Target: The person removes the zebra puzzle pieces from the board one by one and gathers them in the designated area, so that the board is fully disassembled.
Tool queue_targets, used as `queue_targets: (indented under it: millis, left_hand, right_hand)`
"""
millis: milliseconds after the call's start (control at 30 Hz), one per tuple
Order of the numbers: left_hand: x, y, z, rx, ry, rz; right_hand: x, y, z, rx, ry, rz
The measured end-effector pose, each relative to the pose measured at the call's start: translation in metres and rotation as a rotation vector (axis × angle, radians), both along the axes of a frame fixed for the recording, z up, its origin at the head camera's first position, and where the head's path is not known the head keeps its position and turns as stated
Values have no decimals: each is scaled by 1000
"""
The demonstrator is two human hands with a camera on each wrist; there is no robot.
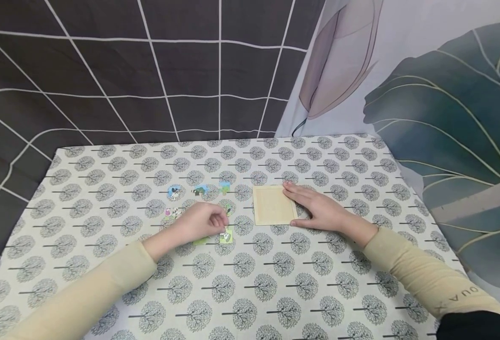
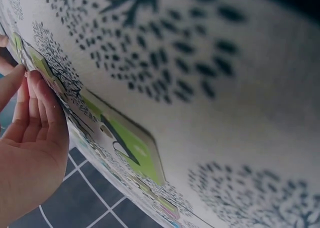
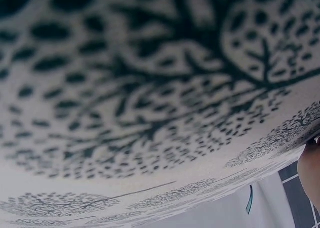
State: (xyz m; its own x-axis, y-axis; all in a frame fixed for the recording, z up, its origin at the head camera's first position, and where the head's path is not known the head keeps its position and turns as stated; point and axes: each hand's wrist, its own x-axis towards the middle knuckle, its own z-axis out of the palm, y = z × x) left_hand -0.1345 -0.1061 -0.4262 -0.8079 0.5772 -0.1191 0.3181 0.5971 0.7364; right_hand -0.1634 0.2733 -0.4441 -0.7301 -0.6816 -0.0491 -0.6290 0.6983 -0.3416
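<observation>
In the head view, my left hand (image 1: 203, 221) is over a group of small cartoon puzzle pieces, its thumb and index fingertips pinching a green puzzle piece (image 1: 226, 237) with a grey and white figure. The left wrist view shows the same hand (image 2: 35, 123) with thumb and fingertips brought together close over the cloth. Right of the pieces lies a square pale wooden puzzle tray (image 1: 274, 208) with a raised rim. My right hand (image 1: 319, 208) rests along the tray's right side, fingers extended at the far corner and thumb at the near one.
Behind the left hand lie puzzle pieces with a blue-topped tree (image 1: 224, 188), green trees (image 1: 200, 190), a black and white animal (image 1: 173, 191) and a pink figure (image 1: 168, 212). A tree-print cloth (image 1: 283, 283) covers the table, whose far edge meets a dark grid curtain (image 1: 182, 66).
</observation>
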Motion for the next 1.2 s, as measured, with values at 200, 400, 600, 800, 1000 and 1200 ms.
queue_targets:
  millis: [200, 400, 600, 800, 1000, 1200]
  left_hand:
    - [-1, -5, -2, 6, -25, 22]
    - [-1, -17, 0, 9, -15, 65]
    - [5, -33, 7, 9, 80, 127]
    - [8, -53, 18, -19, 199, 186]
    - [11, -77, 32, -75, 327, 232]
    - [18, -97, 49, -155, 461, 285]
  right_hand:
    - [0, 0, -1, 1, -5, 0]
    - [0, -1, -1, 2, -1, 1]
    - [1, -1, 2, -3, -3, 3]
    - [2, -2, 6, -26, 11, 13]
    - [5, -8, 16, -85, 97, -13]
    - [14, -18, 38, -164, 251, -94]
